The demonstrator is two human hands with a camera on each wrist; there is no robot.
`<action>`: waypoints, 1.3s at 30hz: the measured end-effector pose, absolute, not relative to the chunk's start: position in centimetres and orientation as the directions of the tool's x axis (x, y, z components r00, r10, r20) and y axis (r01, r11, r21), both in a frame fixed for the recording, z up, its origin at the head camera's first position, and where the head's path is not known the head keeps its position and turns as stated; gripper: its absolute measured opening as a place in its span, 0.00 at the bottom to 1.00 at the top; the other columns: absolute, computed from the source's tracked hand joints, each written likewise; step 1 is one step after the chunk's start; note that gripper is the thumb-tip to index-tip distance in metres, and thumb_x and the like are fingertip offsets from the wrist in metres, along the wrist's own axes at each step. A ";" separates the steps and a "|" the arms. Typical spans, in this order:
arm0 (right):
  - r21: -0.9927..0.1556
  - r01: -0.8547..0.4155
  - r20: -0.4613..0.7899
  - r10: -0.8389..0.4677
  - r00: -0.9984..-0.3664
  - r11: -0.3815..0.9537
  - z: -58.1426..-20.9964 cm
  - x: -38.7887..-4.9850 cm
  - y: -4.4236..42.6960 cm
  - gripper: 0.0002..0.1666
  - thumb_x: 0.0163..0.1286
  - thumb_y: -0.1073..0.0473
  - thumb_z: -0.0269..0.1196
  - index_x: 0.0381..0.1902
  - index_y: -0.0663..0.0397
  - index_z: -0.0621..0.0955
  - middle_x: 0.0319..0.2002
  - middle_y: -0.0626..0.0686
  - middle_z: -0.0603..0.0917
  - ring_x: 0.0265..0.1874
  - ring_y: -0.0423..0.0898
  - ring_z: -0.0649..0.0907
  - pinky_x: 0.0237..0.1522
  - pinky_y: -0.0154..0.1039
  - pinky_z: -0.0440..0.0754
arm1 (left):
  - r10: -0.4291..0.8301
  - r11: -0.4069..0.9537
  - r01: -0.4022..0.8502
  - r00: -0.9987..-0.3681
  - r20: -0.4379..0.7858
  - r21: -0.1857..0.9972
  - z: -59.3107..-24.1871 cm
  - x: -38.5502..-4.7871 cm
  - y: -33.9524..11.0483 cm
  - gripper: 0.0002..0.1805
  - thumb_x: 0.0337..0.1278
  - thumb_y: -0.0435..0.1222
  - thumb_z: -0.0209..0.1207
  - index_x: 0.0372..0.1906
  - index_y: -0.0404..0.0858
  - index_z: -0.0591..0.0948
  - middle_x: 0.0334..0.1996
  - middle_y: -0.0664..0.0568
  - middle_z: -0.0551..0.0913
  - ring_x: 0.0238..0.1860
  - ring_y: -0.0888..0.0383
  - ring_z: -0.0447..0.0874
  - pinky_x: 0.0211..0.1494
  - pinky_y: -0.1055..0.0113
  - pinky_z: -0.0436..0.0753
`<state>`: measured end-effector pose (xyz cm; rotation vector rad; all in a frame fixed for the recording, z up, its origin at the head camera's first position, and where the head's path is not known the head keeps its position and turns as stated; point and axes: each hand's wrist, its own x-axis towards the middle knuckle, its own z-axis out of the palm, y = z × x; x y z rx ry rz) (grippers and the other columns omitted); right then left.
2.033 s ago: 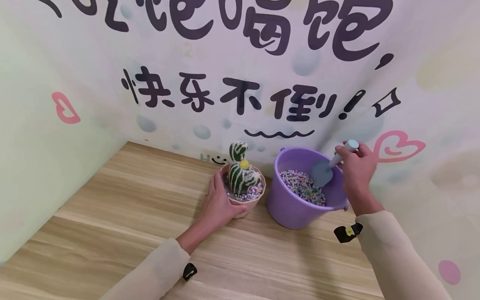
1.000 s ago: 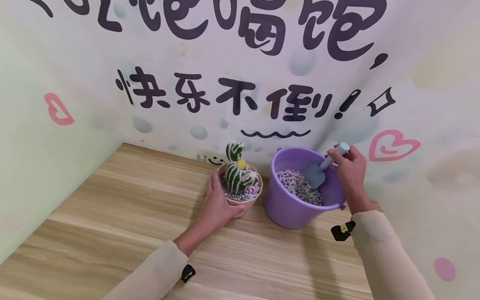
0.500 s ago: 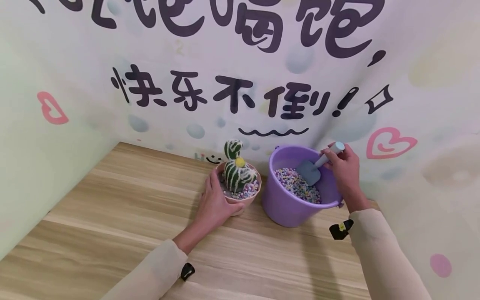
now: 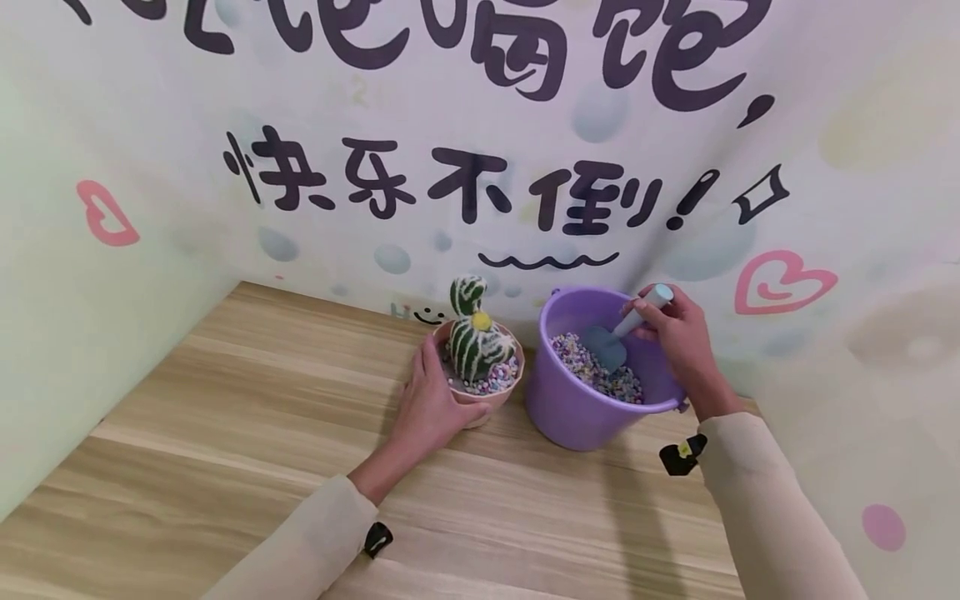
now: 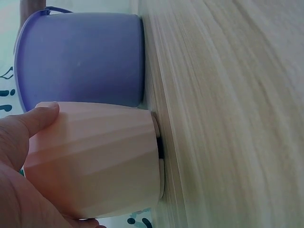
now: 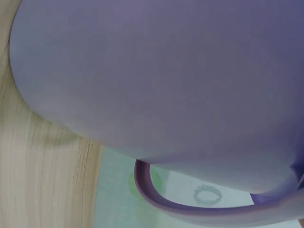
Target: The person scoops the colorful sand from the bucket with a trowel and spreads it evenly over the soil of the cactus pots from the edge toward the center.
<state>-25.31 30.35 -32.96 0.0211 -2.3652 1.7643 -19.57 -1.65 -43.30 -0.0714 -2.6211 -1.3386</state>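
The left hand (image 4: 427, 408) curves round the pot (image 4: 501, 399), which stands on the table (image 4: 300, 442) between the thumb on its near wall and the fingers on its left side, the cactus (image 4: 472, 350) rising from it above the fingertips. Just beside it stands the bucket (image 4: 573, 412), over whose rim the right hand (image 4: 681, 337) pinches the handle of a scoop (image 4: 604, 350) between thumb and fingers, the blade reaching down inside to the beads (image 4: 600, 379), well below the fingertips.
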 end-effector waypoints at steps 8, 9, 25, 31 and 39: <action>-0.969 -0.123 0.127 0.002 -0.992 0.212 -32.9 -25.5 30.3 0.18 0.68 0.57 0.63 0.49 0.65 0.74 0.34 0.48 0.88 0.33 0.42 0.86 0.33 0.33 0.84 | -0.049 0.591 0.129 -0.979 0.195 0.796 -43.3 -19.7 -1.6 0.71 0.25 0.51 0.81 0.75 0.39 0.47 0.70 0.37 0.58 0.68 0.41 0.63 0.61 0.38 0.69; -0.972 -0.123 0.124 -0.008 -0.992 0.200 -32.9 -25.6 30.3 0.17 0.68 0.58 0.63 0.48 0.64 0.74 0.34 0.49 0.88 0.33 0.41 0.87 0.32 0.33 0.84 | -0.049 0.593 0.128 -0.980 0.194 0.795 -43.3 -19.7 -1.7 0.71 0.25 0.51 0.81 0.75 0.39 0.47 0.70 0.37 0.58 0.67 0.41 0.63 0.61 0.38 0.69; -0.989 -0.138 0.137 -0.042 -0.990 0.044 -32.8 -25.3 30.8 0.09 0.69 0.60 0.62 0.43 0.59 0.78 0.32 0.53 0.88 0.29 0.46 0.88 0.30 0.37 0.85 | -0.047 0.607 0.134 -0.978 0.203 0.784 -43.4 -19.7 -1.7 0.72 0.24 0.52 0.81 0.75 0.39 0.47 0.69 0.37 0.59 0.66 0.40 0.65 0.60 0.38 0.70; -0.994 -0.101 0.105 -0.073 -0.992 -0.052 -32.7 -25.2 31.0 0.08 0.70 0.61 0.60 0.42 0.60 0.78 0.31 0.55 0.88 0.29 0.49 0.89 0.30 0.40 0.85 | -0.050 0.610 0.128 -0.979 0.199 0.782 -43.4 -19.7 -1.6 0.71 0.24 0.52 0.81 0.75 0.38 0.47 0.69 0.38 0.59 0.66 0.40 0.65 0.60 0.38 0.69; -0.994 -0.061 0.068 -0.076 -0.995 -0.095 -32.7 -25.3 31.2 0.08 0.71 0.59 0.59 0.43 0.60 0.78 0.32 0.55 0.88 0.31 0.50 0.89 0.31 0.43 0.85 | -0.049 0.609 0.127 -0.979 0.198 0.783 -43.4 -19.7 -1.6 0.72 0.25 0.52 0.80 0.75 0.38 0.46 0.70 0.38 0.58 0.67 0.40 0.65 0.61 0.38 0.69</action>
